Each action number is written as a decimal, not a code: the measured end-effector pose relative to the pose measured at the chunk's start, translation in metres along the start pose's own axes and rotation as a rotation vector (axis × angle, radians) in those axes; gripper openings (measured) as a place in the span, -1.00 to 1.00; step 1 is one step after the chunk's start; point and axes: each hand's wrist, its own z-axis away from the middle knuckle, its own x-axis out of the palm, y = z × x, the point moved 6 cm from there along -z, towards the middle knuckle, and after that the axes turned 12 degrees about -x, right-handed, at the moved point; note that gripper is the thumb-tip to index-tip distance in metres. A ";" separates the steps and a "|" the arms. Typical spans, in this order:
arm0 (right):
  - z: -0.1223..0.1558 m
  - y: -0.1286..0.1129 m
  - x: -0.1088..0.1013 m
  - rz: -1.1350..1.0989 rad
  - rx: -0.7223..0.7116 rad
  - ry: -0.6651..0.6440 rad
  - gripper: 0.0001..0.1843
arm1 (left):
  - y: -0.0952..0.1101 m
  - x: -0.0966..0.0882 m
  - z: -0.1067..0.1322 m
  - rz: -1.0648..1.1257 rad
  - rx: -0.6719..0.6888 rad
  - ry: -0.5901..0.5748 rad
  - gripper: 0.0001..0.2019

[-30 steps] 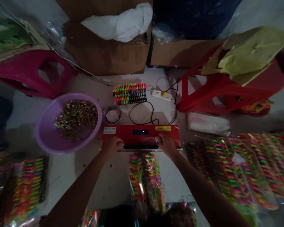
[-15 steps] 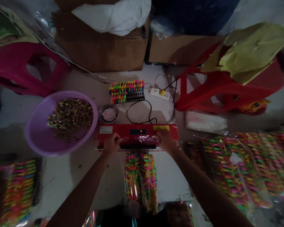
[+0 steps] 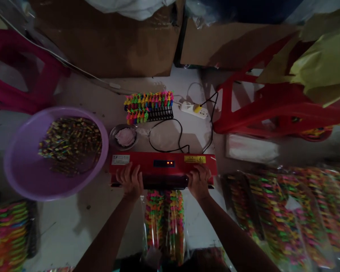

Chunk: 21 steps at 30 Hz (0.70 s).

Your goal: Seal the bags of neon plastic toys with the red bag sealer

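Observation:
A red heat sealer (image 3: 143, 163) with two small orange lights stands before me on the white surface. On its left part lies my left hand (image 3: 131, 182), fingers spread over the lid. My right hand (image 3: 199, 181) rests on the right part in the same way, fingers apart. Between the hands runs a dark bar (image 3: 164, 182) along the sealer's front. From under that front edge a clear plastic bag (image 3: 164, 226) extends toward me, filled with two rows of bright multicoloured small pieces. The bag's far end is hidden by the sealer.
Left stands a purple basin (image 3: 17, 162) of thin sticks, beside a small bowl (image 3: 136, 141) with pale pink material. Behind are a black rack (image 3: 161, 113) of colourful pieces, a power strip (image 3: 194, 109) and looping cord. A red stool (image 3: 226, 109) and filled bags (image 3: 283, 211) are right.
Both hands have gone from pinched fingers near the bag's clear end to spread fingers on the sealer. That end no longer shows on top. A second orange light is lit.

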 end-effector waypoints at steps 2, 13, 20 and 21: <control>-0.002 -0.002 -0.001 0.008 -0.020 0.017 -0.92 | 0.003 0.002 0.001 -0.030 0.044 0.017 -0.70; -0.010 -0.007 -0.005 0.026 -0.104 0.095 -0.97 | 0.013 -0.006 -0.001 -0.063 0.209 0.208 -0.70; -0.009 0.000 -0.011 0.014 -0.081 0.080 -0.87 | 0.022 -0.015 -0.009 0.009 0.191 0.193 -0.67; -0.014 0.003 -0.015 0.007 -0.059 0.084 -0.85 | 0.026 -0.024 -0.011 0.044 0.194 0.202 -0.65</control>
